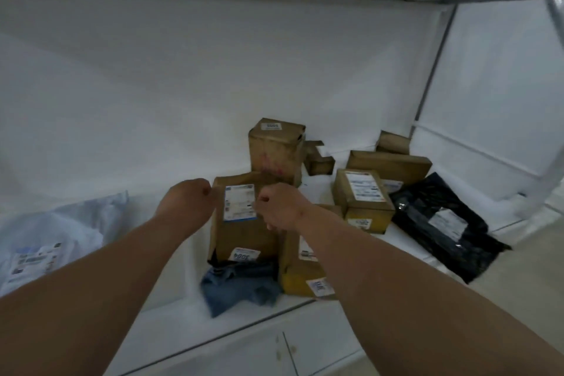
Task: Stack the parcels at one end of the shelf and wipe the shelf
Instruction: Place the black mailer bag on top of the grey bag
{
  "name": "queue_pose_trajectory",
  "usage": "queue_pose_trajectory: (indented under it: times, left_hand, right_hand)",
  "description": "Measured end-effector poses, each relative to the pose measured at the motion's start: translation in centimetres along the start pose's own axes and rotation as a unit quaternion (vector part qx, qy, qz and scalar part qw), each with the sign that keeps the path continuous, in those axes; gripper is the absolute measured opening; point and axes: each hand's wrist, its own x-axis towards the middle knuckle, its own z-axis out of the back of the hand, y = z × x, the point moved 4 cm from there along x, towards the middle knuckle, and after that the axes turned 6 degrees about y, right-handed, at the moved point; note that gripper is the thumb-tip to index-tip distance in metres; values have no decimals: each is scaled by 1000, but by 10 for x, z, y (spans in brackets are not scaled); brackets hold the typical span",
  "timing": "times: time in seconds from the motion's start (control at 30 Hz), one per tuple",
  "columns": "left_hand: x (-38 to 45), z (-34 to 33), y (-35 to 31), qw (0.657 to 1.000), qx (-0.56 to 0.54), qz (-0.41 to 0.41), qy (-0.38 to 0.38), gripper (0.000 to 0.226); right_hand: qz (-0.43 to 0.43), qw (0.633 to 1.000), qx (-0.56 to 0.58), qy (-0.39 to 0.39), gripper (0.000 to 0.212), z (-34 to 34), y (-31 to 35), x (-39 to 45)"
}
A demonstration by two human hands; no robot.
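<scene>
Tall box, lower sticker: handwritten digits, apparently "3004", seen upside down.
Tall box, upper shipping label: print too blurred to read.
Rear upright box, top sticker: blurred digits, not legible.
Yellow-edged box, front sticker: illegible.
Black mailer, white mailer: labels unreadable.

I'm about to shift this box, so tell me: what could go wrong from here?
1. The box between the left hand and right hand seems to sit partly on the blue cloth; moving it could drag the cloth off the shelf edge.
2. The tall box stands close behind and could tip if bumped.
3. The box's lower left corner looks torn, so contents might slip out.
</scene>
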Motion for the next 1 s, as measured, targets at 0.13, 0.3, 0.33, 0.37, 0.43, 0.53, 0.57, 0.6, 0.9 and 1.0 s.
queue_pose_trajectory:
  times: [0.13, 0.3, 0.33, 0.37, 0.43, 0.53, 0.57, 0.6, 0.9, 1.0]
  left_hand:
    - [1, -36, -77, 998, -43, -23, 25, 42]
    - [10, -78, -148, 988, -36, -129, 71, 46]
    - [9, -84, -159, 986, -41, -143, 75, 57]
    - [9, -90, -169, 984, -52, -150, 77, 61]
    - [11, -102, -189, 980, -70, -167, 79, 61]
    - [20, -122, -214, 975, -66, -197, 81, 57]
    - [23, -127, -220, 972, -73, -208, 84, 53]
    - [25, -131, -228, 969, -82, -217, 84, 49]
    - [49, -177, -267, 971, -85, -203, 97, 43]
    - [52, -187, -280, 971, -77, -202, 106, 41]
  right_hand:
    - [-68, 996, -8, -53, 25, 50, -76, -30]
    - [-150, 984, -34, -86, 33, 85, -156, -63]
    - [-169, 981, -32, -84, 38, 89, -171, -68]
    - [-192, 978, -28, -82, 40, 92, -186, -72]
    - [-230, 970, -17, -81, 42, 96, -214, -81]
    - [-277, 958, -34, -66, 37, 98, -249, -94]
    - [-293, 954, -44, -53, 38, 98, -259, -98]
    - [-308, 949, -57, -41, 39, 99, -268, -102]
    - [-361, 926, -104, 40, 43, 104, -354, -107]
    - [-361, 922, -128, 59, 43, 107, -367, -98]
